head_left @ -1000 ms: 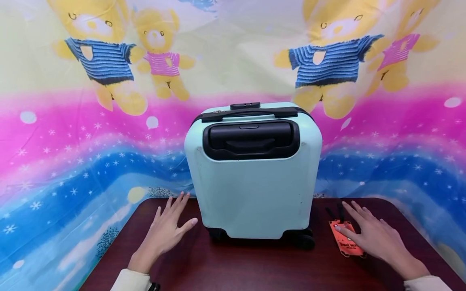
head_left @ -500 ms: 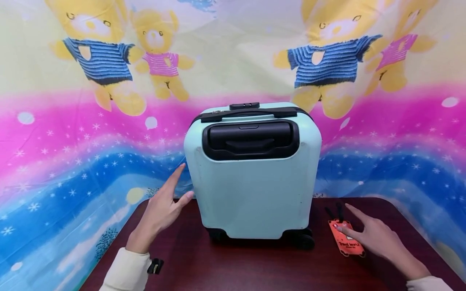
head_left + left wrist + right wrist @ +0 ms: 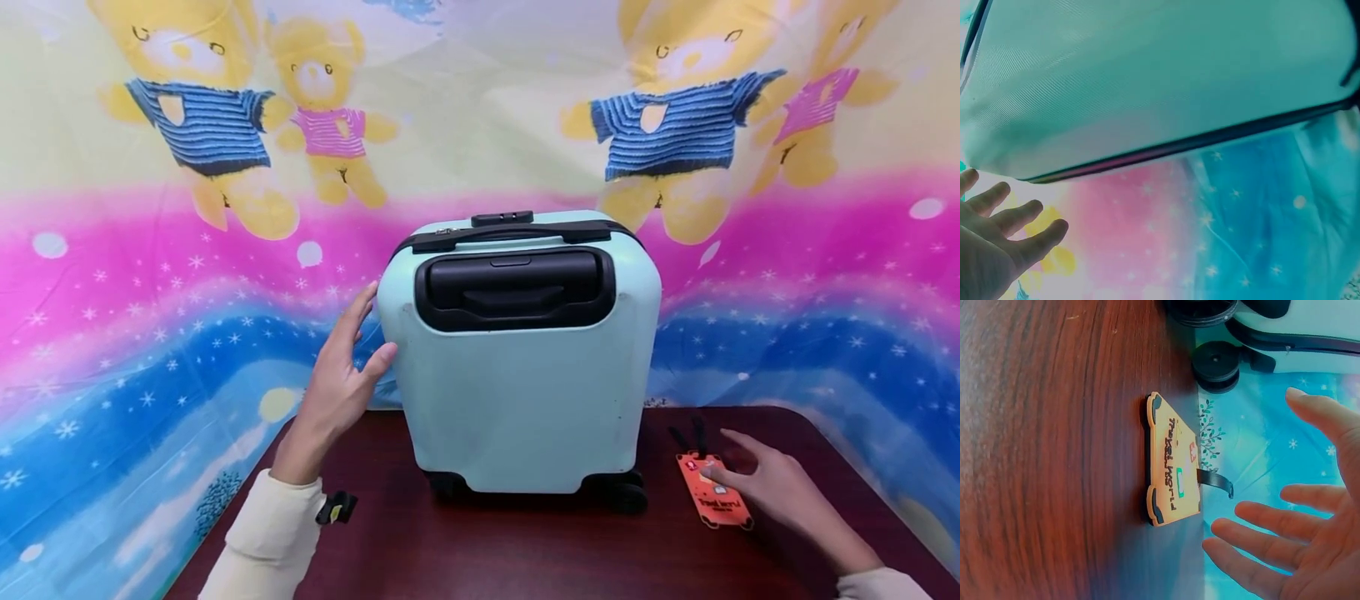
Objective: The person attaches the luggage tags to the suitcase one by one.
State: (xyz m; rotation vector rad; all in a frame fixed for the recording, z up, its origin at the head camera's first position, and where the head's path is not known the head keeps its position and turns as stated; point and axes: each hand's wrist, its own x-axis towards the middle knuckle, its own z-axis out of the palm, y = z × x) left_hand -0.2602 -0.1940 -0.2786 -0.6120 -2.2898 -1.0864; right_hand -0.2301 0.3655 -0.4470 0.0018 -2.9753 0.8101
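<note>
A mint-green suitcase (image 3: 525, 400) stands upright on the dark table, its black pull handle (image 3: 513, 287) folded into the recess. Beside its left side is my left hand (image 3: 341, 379), fingers extended and thumb spread; the left wrist view shows a gap between those fingers (image 3: 1041, 240) and the shell. An orange luggage tag (image 3: 712, 492) with a black strap (image 3: 699, 433) lies flat to the right of the suitcase. Over the tag's right edge hovers my right hand (image 3: 780, 487), fingers loosely extended; in the right wrist view it appears apart from the luggage tag (image 3: 1175, 462).
The dark red table (image 3: 510, 550) has rounded far corners. Close behind the suitcase hangs a bear-print cloth (image 3: 480, 100). Black wheels (image 3: 626, 492) sit under the suitcase's lower corners. A combination lock (image 3: 502, 218) is on its top, near the carry handle (image 3: 517, 233).
My left hand has risen from low over the table to the suitcase's upper left side. My right hand has stayed over the luggage tag, shifting slightly with its fingers drawn in a little.
</note>
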